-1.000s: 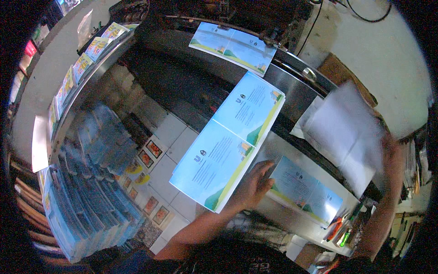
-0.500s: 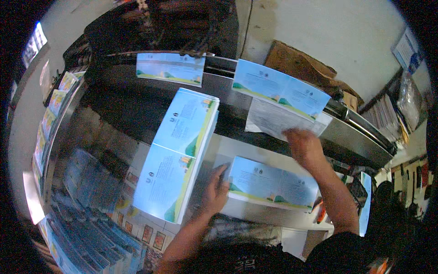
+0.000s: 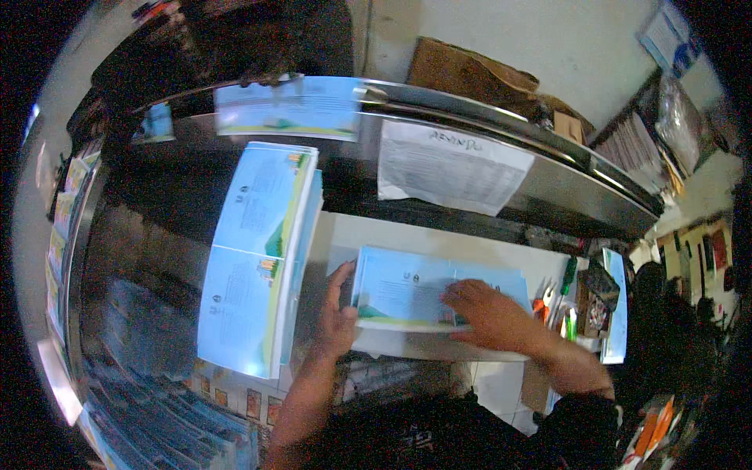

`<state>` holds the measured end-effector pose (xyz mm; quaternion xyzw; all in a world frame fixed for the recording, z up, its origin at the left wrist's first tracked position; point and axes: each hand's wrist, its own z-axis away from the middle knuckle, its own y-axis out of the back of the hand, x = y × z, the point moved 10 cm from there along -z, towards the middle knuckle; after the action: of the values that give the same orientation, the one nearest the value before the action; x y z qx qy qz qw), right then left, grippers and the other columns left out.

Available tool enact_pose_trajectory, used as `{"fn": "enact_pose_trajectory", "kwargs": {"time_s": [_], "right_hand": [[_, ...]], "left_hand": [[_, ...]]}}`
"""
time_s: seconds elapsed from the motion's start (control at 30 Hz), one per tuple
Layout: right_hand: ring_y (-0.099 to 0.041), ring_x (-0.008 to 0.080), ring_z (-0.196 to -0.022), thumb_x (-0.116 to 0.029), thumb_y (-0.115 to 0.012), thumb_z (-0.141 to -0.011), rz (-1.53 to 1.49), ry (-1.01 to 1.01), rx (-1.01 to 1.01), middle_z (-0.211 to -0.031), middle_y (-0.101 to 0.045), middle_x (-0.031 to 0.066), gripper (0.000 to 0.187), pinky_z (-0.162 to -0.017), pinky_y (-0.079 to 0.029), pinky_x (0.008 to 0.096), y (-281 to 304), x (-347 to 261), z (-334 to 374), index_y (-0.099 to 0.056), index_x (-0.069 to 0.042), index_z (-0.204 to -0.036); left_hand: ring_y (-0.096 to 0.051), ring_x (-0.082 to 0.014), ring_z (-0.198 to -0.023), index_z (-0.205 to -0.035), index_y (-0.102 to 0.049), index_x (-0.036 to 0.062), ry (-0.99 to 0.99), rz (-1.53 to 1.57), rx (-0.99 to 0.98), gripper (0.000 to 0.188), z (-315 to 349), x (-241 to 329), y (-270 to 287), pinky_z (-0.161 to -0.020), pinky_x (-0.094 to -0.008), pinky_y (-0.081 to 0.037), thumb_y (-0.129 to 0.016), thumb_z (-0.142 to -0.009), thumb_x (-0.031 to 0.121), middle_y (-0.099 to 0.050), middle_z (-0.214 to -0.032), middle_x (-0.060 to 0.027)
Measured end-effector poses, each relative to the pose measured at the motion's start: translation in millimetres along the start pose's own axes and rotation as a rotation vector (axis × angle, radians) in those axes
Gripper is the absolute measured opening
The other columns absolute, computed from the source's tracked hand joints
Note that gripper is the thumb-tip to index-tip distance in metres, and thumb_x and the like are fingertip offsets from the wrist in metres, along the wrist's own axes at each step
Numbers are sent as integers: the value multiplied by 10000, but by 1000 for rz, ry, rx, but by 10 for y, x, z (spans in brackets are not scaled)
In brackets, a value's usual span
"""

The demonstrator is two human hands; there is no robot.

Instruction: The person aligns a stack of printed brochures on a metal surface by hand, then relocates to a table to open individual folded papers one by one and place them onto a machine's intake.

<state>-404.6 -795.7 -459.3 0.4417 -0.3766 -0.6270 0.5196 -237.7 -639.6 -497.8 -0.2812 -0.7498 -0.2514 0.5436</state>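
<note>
A low stack of pale blue printed sheets (image 3: 403, 283), with a green and yellow landscape strip along the near edge, lies on the white tabletop in front of me. At its left end stands my left hand (image 3: 337, 317), fingers extended along the sheets' edge. My right hand (image 3: 497, 317) rests palm down over the right part of the top sheet, fingers stretched out and slightly blurred. Left of these is a taller stack of similar sheets (image 3: 243, 258), turned lengthwise away from me.
Along the dark machine rail at the back, a blurred blue sheet (image 3: 286, 110) stands, with another blue sheet (image 3: 157, 123) farther left. A grey-white paper (image 3: 450, 166) hangs below the rail. Orange-handled scissors (image 3: 540, 309) and a dark box (image 3: 598, 294) are at right.
The two blue sheets on the rail have shifted left, uncovering the grey-white paper. My right hand has come down from near that paper onto the low stack. My left hand stays at the stack's end.
</note>
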Motion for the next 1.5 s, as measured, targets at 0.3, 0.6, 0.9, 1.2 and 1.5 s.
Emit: {"fn": "enact_pose_trajectory", "kwargs": {"time_s": [0.3, 0.6, 0.9, 1.2, 1.5], "right_hand": [[-625, 345, -1063, -374, -640, -891, -545, 217, -282, -1127, -654, 185, 444, -897, -490, 451, 774, 404, -465, -599, -49, -1191], [-631, 407, -957, -256, -657, -873, -205, 65, 226, -965, -675, 201, 280, -853, -493, 472, 1159, 898, -698, -639, -44, -1054], [-629, 376, -991, -215, -645, -872, -236, 67, 169, -1006, -674, 188, 255, -892, -478, 439, 1225, 863, -603, -652, -45, -1061], [-644, 330, -979, -154, -506, -865, 538, 2, 1391, -1144, -657, 100, 359, -805, -551, 434, 3252, 382, -80, -630, -204, -1198], [-605, 340, -1033, -209, -618, -839, 305, -55, 583, -1155, -621, 149, 393, -838, -525, 456, 1116, 711, -828, -578, -72, -1204]], "left_hand": [[-368, -363, -1336, -1475, -206, -13, 63, -301, -77, 874, 5, 23, -180, -1124, -455, -282, -680, -763, 163, -346, -1450, -239], [-408, -416, -1294, -1360, -475, 6, -16, -569, -114, 638, -62, 155, -308, -1091, -460, -331, -593, -735, 56, -386, -1399, -251], [-409, -428, -1296, -1384, -438, 0, 8, -598, -151, 668, -101, 222, -301, -1092, -471, -334, -635, -752, 94, -379, -1413, -264], [-400, -424, -1301, -1428, -326, -29, 76, -517, -97, 704, -84, 385, -192, -1095, -476, -318, -650, -858, 227, -379, -1413, -286], [-354, -426, -1331, -1425, -340, -10, 83, -555, -106, 686, -129, 316, -101, -1108, -493, -291, -644, -869, 254, -379, -1423, -273]]}}
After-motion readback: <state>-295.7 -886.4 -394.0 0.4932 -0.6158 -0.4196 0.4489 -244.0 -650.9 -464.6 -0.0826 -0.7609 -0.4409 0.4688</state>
